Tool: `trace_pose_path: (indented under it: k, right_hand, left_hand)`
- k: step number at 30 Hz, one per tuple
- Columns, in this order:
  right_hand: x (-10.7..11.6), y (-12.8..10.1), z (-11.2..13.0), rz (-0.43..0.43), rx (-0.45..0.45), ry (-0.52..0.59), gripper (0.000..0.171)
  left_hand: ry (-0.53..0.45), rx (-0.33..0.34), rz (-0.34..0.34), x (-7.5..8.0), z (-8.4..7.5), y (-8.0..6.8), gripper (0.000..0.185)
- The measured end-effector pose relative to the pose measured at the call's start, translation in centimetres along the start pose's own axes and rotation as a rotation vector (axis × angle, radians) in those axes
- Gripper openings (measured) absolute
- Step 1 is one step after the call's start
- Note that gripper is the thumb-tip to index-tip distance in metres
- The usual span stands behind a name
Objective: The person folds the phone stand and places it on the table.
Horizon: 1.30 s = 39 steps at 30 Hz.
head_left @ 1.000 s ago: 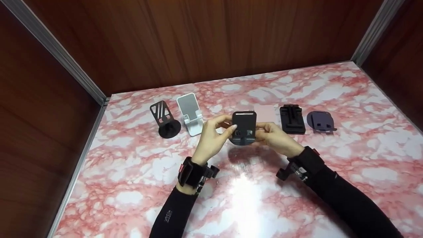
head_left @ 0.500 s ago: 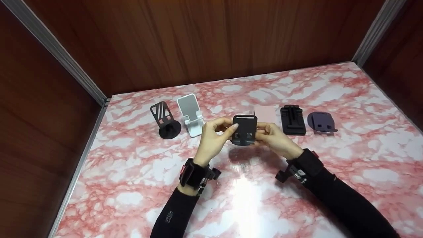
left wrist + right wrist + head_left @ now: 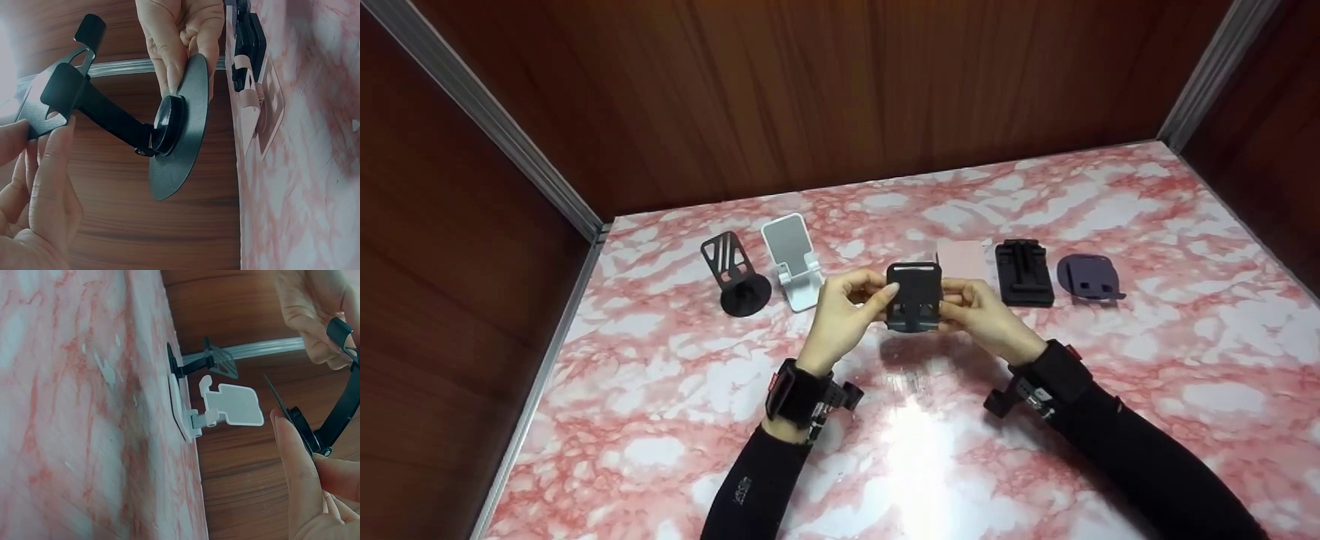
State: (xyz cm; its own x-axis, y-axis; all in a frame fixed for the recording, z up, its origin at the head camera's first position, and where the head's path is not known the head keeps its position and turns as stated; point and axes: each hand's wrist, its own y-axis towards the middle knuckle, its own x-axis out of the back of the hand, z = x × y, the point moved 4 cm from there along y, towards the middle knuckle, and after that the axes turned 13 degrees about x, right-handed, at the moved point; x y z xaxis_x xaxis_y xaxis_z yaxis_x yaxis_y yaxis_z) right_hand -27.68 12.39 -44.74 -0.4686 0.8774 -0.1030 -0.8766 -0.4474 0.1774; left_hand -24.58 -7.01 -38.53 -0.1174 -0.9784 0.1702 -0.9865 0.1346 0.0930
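Observation:
A black phone stand (image 3: 913, 289) is held up over the table between both hands. My left hand (image 3: 840, 315) pinches the side of its slotted plate, thumb on the face toward the head camera. On the other side my right hand (image 3: 986, 313) grips the round base, mostly hidden behind the plate in the head view. From the left wrist, the flat disc base (image 3: 194, 129) shows tilted on edge in the right fingers. A hinged arm (image 3: 109, 118) links it to the plate with its curled hooks. The right wrist view shows the right thumb and fingers pinching the disc's rim.
Left of the hands stand a black slotted phone stand (image 3: 735, 274) and a white one (image 3: 793, 259). A pink stand (image 3: 964, 259), a folded black stand (image 3: 1024, 272) and a purple one (image 3: 1089, 276) lie behind and to the right. Wood-look walls (image 3: 810, 90) enclose the table.
The held stand's plate has tipped and its top edge sits slightly lower. The round base, which showed below the plate earlier, is now mostly covered by it. Both hands keep their hold.

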Motion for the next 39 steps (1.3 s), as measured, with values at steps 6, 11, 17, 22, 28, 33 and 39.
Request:
trace_pose_path:
  k: [6,11,17,22,28,33,39]
  right_hand:
    - [0.0,-0.1,-0.1,0.004,0.025,-0.029,0.040]
    - [-0.1,-0.1,-0.1,-0.001,0.028,-0.038,0.040]
    - [-0.2,-0.1,0.0,0.004,0.046,-0.046,0.040]
    - [-0.2,-0.1,0.3,0.007,0.074,-0.075,0.037]
    - [-0.2,-0.1,0.4,-0.017,0.106,-0.120,0.037]
    - [-0.2,0.0,0.7,-0.039,0.135,-0.152,0.036]
    - [-0.3,0.0,1.0,-0.053,0.163,-0.207,0.035]
  left_hand:
    - [-0.006,0.022,0.022,0.1,0.2,0.1,0.017]
    - [-0.029,0.055,0.044,0.2,0.3,0.1,0.018]
    - [-0.078,0.095,0.075,0.3,0.4,0.2,0.018]
    - [-0.104,0.120,0.097,0.4,0.5,0.3,0.017]
    - [-0.124,0.146,0.115,0.5,0.3,0.5,0.016]
    - [-0.126,0.180,0.121,0.6,0.5,0.5,0.015]
    - [-0.127,0.200,0.122,0.7,0.5,0.5,0.015]
